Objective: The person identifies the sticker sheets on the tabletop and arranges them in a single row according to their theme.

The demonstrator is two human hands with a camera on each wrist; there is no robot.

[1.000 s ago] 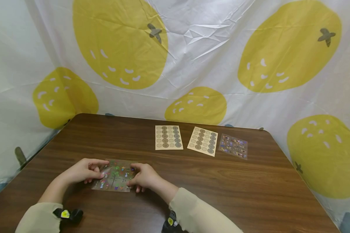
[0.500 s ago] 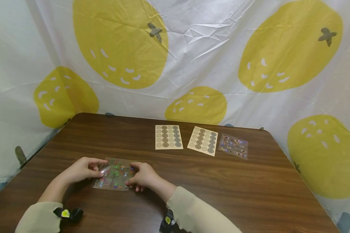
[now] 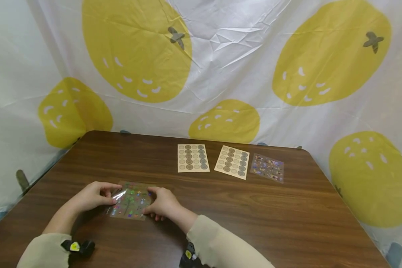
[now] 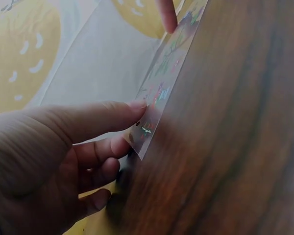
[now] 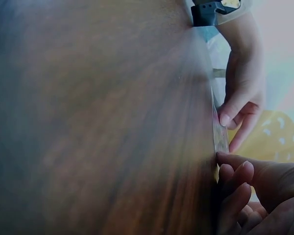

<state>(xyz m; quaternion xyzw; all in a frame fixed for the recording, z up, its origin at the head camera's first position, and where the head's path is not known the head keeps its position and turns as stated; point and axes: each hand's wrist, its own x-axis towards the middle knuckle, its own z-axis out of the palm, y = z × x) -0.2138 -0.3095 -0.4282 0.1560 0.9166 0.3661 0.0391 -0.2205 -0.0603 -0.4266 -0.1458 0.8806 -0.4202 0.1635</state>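
Note:
A clear sticker sheet (image 3: pixel 131 203) with small colourful pictures and a green tree is held by both hands low over the table, left of centre. My left hand (image 3: pixel 93 197) pinches its left edge; in the left wrist view the thumb lies on top and curled fingers are beneath the sheet (image 4: pixel 159 90). My right hand (image 3: pixel 165 203) grips the opposite edge between thumb and index finger, other fingers tucked under. From the right wrist, the sheet (image 5: pixel 219 137) shows edge-on between the two hands. Glare whitens its upper left part.
Two cream sheets of round stickers, a left one (image 3: pixel 193 158) and a tilted right one (image 3: pixel 232 162), lie toward the table's back. Beside them is another clear sticker sheet (image 3: pixel 267 168). The brown wooden table (image 3: pixel 288 223) meets a lemon-patterned curtain (image 3: pixel 231 48) behind.
Both hands and the sheet have shifted slightly left. The sheet's tilt has changed a little, and a bright glare now shows near the left fingers.

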